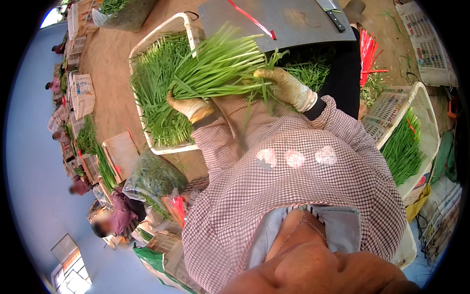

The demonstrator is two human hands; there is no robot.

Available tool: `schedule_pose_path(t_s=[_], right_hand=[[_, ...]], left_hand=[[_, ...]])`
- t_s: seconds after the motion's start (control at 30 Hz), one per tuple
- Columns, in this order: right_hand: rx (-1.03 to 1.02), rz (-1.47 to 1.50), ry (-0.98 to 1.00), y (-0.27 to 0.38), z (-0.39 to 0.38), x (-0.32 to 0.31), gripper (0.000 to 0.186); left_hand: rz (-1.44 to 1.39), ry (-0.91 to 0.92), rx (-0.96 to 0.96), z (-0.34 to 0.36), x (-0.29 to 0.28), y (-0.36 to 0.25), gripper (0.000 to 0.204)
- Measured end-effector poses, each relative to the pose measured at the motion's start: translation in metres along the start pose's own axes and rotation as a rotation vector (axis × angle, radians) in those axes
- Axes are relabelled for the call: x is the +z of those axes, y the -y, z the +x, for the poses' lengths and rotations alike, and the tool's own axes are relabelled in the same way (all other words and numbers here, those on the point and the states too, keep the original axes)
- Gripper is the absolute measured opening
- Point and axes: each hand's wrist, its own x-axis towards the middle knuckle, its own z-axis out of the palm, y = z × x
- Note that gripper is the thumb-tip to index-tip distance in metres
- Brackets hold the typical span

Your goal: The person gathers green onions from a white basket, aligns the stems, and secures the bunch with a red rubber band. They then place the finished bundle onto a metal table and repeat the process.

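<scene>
A large loose bunch of garlic chives [220, 66] lies across my front, its pale stem ends pointing right. My left hand [190, 107], in a soiled work glove, is curled under the leafy side and grips it. At the stem side, my right hand [289, 88], gloved too, has its fingers closed around some thin loose leaves hanging from the bunch; part of its grip is hidden. Just beneath and left of the bunch stands a white plastic crate [138, 115] filled with more chives [164, 122].
A grey board [235, 24] ahead carries a red tie strip [252, 18] and a black-handled knife [335, 20]. Red strips [368, 56] stand at the right, near another crate [425, 105] of chives. Clear bags [154, 174] of greens and seated people [122, 215] are at the left.
</scene>
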Motion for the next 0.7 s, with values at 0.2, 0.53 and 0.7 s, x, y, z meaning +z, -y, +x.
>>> schedule_pose_path(t_s=[0.2, 0.53, 0.7], right_hand=[[0.155, 0.202, -0.006, 0.012, -0.004, 0.01, 0.039], [-0.032, 0.103, 0.033, 0.027, -0.016, 0.011, 0.028], [-0.392, 0.363, -0.118, 0.024, -0.038, -0.044, 0.025]], left_hand=[[-0.04, 0.038, -0.053, 0.009, -0.011, 0.001, 0.049], [0.023, 0.01, -0.043, 0.015, -0.022, 0.005, 0.047], [0.037, -0.02, -0.101, 0.002, -0.017, 0.003, 0.049]])
